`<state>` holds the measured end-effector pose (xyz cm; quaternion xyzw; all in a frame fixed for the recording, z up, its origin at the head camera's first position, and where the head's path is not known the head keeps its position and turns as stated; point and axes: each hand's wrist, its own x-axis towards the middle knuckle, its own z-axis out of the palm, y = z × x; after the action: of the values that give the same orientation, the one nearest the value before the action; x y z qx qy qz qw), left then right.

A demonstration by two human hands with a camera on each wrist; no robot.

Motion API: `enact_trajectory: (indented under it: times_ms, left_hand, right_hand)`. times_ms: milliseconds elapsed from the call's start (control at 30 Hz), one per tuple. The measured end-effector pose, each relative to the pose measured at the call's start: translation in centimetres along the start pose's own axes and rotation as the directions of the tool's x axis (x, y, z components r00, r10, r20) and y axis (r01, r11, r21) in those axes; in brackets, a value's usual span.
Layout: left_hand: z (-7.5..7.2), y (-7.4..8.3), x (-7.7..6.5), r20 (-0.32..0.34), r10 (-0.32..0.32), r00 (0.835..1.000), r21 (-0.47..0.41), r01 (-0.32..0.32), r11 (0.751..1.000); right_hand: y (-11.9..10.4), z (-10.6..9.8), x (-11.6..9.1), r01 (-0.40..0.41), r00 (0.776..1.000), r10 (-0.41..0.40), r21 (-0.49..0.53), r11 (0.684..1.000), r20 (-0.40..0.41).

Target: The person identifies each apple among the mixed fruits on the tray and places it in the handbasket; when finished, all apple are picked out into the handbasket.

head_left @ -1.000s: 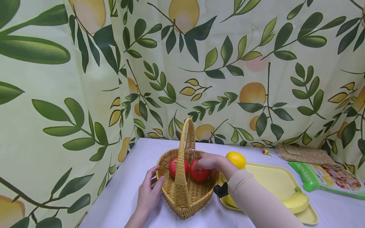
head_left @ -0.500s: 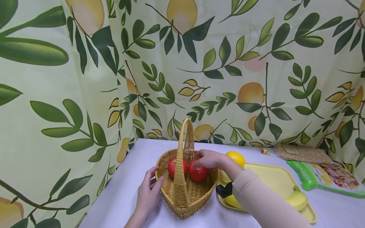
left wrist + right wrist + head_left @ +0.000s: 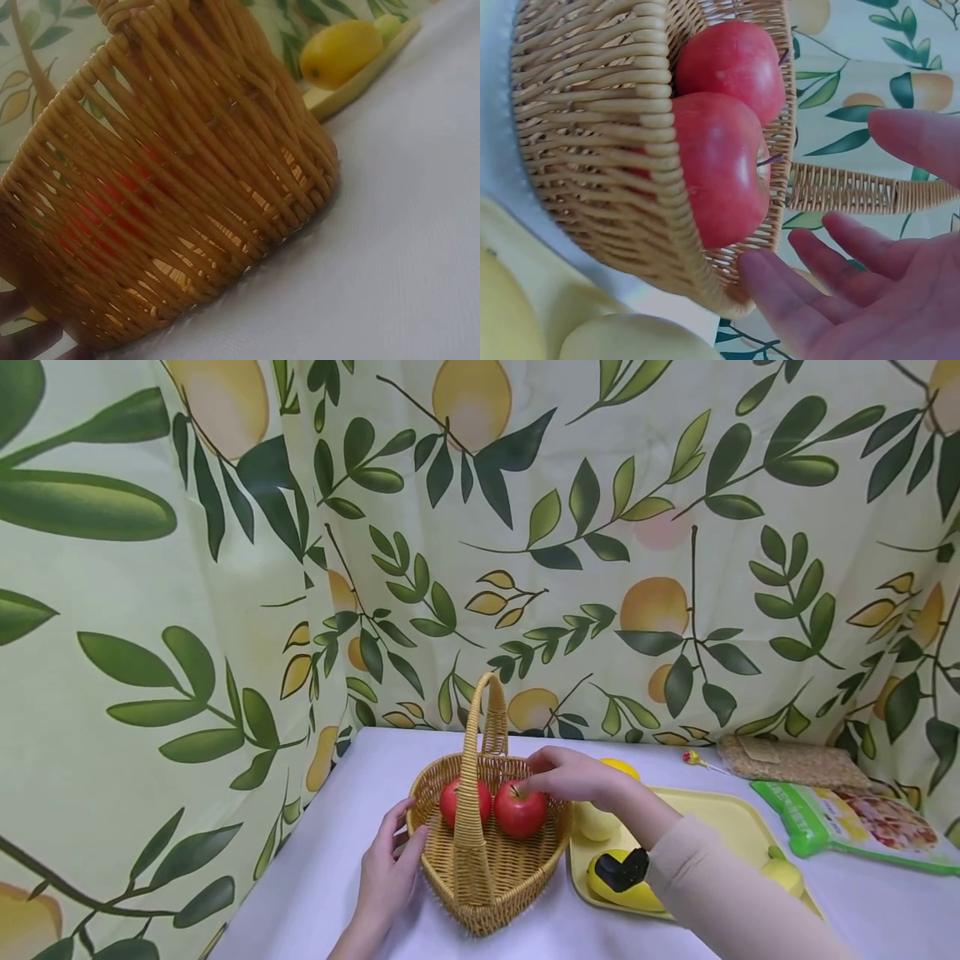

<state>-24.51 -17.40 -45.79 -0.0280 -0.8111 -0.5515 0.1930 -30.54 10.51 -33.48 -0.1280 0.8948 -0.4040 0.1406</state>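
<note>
Two red apples lie side by side in a wicker basket [image 3: 517, 881] with a tall arched handle. The right-hand apple [image 3: 520, 810] shows its stem; the left apple [image 3: 453, 803] is partly hidden behind the handle. My right hand [image 3: 573, 774] hovers above the right-hand apple and the basket's rim. In the right wrist view its fingers are spread, with nothing held and a gap to the nearer apple [image 3: 716, 169]. My left hand [image 3: 390, 860] rests against the basket's left side, fingertips at the rim and thumb apart. Its fingers [image 3: 30, 341] show dimly beside the wicker in the left wrist view.
Right of the basket is a pale yellow tray [image 3: 705, 810] with a yellow oval fruit [image 3: 645, 897], a pale round fruit [image 3: 596, 822] and a banana [image 3: 783, 872]. Beyond it lie a green food packet [image 3: 862, 827], a brown packet [image 3: 795, 764] and a lollipop [image 3: 697, 759].
My right hand has released the right-hand apple and risen up and to the right, uncovering the apple's top. My left hand stays at the basket's side.
</note>
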Motion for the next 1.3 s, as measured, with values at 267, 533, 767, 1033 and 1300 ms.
enact_trajectory:
  times_ms: [267,533,767,1033,1300]
  left_hand:
    - [0.0,-0.3,0.3,0.002,-0.014,1.000,0.013,0.014,1.000]
    - [-0.5,-0.6,0.3,-0.001,-0.030,1.000,0.024,0.030,0.999]
    - [-1.1,-0.7,0.3,-0.021,-0.052,0.998,0.012,0.053,0.999]
    - [-1.1,-1.1,0.3,-0.010,-0.037,0.999,-0.021,0.037,0.999]
    - [-1.3,-1.3,0.0,-0.007,-0.108,0.994,-0.020,0.108,0.994]
  right_hand:
    - [1.2,-0.6,-1.3,0.025,0.999,-0.019,0.152,0.988,-0.044]
    - [1.7,-0.5,-2.3,0.100,0.989,-0.075,0.203,0.974,-0.130]
    - [3.5,-0.7,-3.5,0.154,0.986,-0.124,0.316,0.936,-0.114]
    - [5.9,-2.1,-6.2,0.146,0.979,-0.087,0.334,0.931,-0.185]
    - [7.8,-2.8,-8.7,0.106,0.965,-0.048,0.214,0.971,-0.260]
